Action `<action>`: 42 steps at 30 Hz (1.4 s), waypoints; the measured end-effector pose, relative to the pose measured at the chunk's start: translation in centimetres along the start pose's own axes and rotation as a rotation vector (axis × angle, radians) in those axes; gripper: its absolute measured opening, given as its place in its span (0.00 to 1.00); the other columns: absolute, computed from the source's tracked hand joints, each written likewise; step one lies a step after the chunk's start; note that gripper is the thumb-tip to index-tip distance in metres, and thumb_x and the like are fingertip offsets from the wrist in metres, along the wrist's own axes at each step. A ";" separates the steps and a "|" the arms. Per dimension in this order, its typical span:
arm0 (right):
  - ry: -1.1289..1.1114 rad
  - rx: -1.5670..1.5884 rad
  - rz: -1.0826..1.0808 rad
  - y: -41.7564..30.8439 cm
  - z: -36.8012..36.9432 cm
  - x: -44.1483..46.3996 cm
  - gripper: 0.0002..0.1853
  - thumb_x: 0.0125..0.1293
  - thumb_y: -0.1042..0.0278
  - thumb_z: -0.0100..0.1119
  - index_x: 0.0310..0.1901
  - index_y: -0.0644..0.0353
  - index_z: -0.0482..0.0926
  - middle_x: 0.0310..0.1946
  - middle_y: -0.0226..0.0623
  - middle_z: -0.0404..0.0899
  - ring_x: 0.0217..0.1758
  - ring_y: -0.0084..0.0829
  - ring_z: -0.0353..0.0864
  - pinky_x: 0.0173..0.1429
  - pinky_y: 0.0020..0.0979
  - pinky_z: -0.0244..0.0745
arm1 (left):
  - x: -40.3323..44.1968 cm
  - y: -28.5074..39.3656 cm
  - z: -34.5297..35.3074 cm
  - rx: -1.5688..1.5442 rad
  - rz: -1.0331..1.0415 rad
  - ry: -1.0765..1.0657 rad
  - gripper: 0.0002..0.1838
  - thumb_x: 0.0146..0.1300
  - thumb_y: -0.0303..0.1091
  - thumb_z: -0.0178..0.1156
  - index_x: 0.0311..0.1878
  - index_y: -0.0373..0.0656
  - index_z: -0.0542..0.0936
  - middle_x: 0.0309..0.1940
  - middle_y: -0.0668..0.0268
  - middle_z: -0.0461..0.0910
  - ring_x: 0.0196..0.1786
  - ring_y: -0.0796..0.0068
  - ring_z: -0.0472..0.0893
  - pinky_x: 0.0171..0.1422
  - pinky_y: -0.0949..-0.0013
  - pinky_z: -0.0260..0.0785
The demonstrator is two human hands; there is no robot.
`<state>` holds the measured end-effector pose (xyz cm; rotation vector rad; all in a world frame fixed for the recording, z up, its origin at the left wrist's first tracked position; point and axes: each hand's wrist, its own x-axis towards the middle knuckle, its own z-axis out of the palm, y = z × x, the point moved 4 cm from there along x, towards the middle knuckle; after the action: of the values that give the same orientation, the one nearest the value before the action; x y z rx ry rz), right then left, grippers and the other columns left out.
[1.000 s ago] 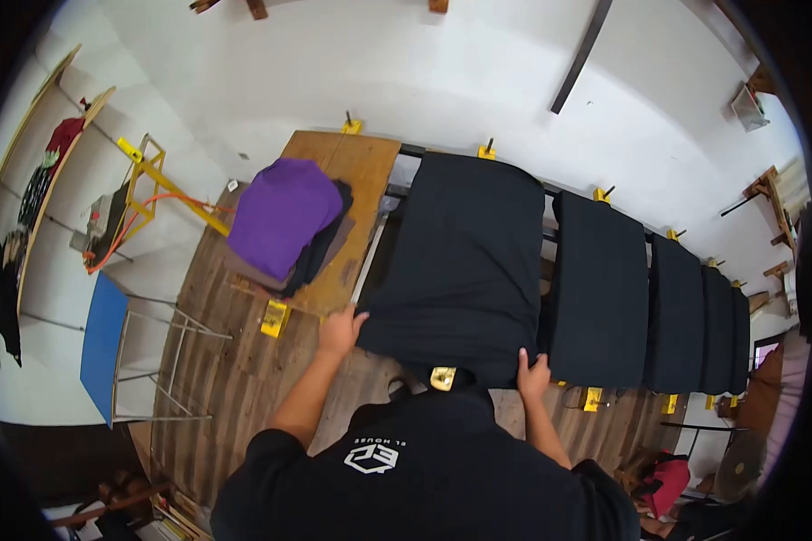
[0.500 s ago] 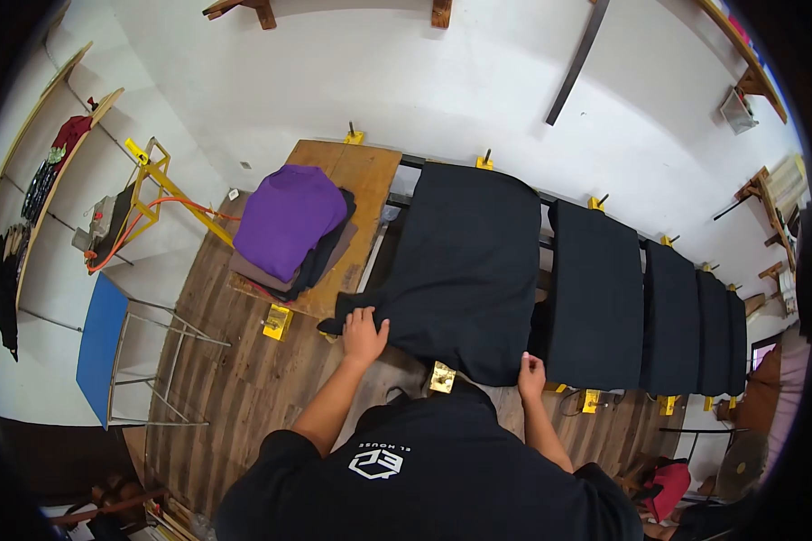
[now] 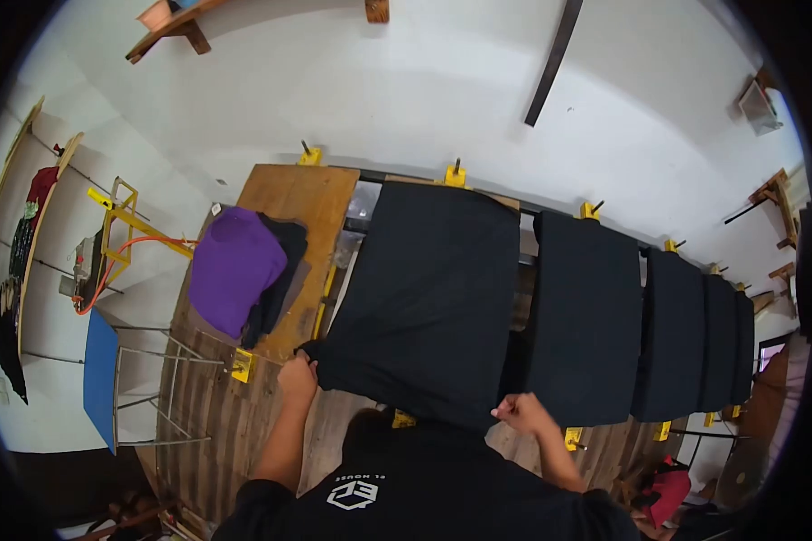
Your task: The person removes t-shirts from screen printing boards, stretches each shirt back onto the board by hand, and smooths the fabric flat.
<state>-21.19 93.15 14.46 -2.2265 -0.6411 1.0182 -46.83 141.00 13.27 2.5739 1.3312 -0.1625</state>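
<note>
A black shirt (image 3: 424,298) lies stretched over the nearest board in front of me. My left hand (image 3: 299,375) is closed on the bunched fabric at its lower left corner. At the lower right corner of the same shirt, my right hand (image 3: 525,413) has its thumb and fingers pinched together at the fabric's edge; what lies between the fingertips is too small to make out. Left of the shirt, a purple garment (image 3: 235,270) tops a pile of dark folded clothes on a wooden board (image 3: 329,216).
More boards covered in black cloth (image 3: 586,316) run off to the right, with yellow clamps (image 3: 456,173) along the rail. A blue-topped stand (image 3: 101,383) and a yellow frame (image 3: 140,221) are at left. Wall shelves (image 3: 176,32) hang above. Red cloth (image 3: 669,491) shows at lower right.
My left hand has gone from lying on the fabric to gripping its corner, farther left. My right hand has turned inward at the shirt's edge. The view has shifted.
</note>
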 end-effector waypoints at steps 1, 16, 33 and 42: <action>-0.090 -0.045 -0.005 0.3 -1.0 1.4 0.19 0.67 0.56 0.76 0.31 0.65 0.84 0.24 0.43 0.85 0.27 0.36 0.85 0.37 0.37 0.78 | 0.3 0.5 0.1 0.077 -0.010 0.005 0.19 0.67 0.42 0.70 0.53 0.39 0.82 0.40 0.48 0.88 0.45 0.42 0.88 0.49 0.45 0.81; 0.736 0.276 0.218 -0.9 -15.2 37.9 0.44 0.74 0.32 0.58 0.69 0.73 0.73 0.64 0.64 0.80 0.69 0.57 0.80 0.72 0.44 0.73 | 14.2 16.0 3.5 -0.336 -0.148 -0.178 0.48 0.78 0.70 0.41 0.70 0.25 0.74 0.60 0.31 0.80 0.65 0.30 0.78 0.71 0.43 0.70; 0.632 0.321 -0.378 -1.0 -20.4 42.5 0.18 0.72 0.70 0.67 0.63 0.58 0.82 0.62 0.33 0.83 0.60 0.26 0.81 0.59 0.27 0.74 | 42.1 27.4 6.9 -0.871 0.032 0.046 0.25 0.77 0.54 0.60 0.54 0.38 0.84 0.43 0.54 0.87 0.48 0.57 0.85 0.56 0.58 0.76; 0.615 0.223 -0.104 0.3 -23.6 47.6 0.13 0.79 0.62 0.61 0.49 0.65 0.86 0.36 0.35 0.88 0.43 0.21 0.84 0.53 0.27 0.77 | 44.7 28.5 4.1 -0.758 0.066 0.271 0.23 0.75 0.49 0.65 0.31 0.37 0.83 0.25 0.60 0.83 0.30 0.61 0.82 0.41 0.57 0.73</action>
<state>25.50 115.75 2.90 -2.1187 -0.3391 0.2962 2.34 159.32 4.67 2.0147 1.0921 0.6057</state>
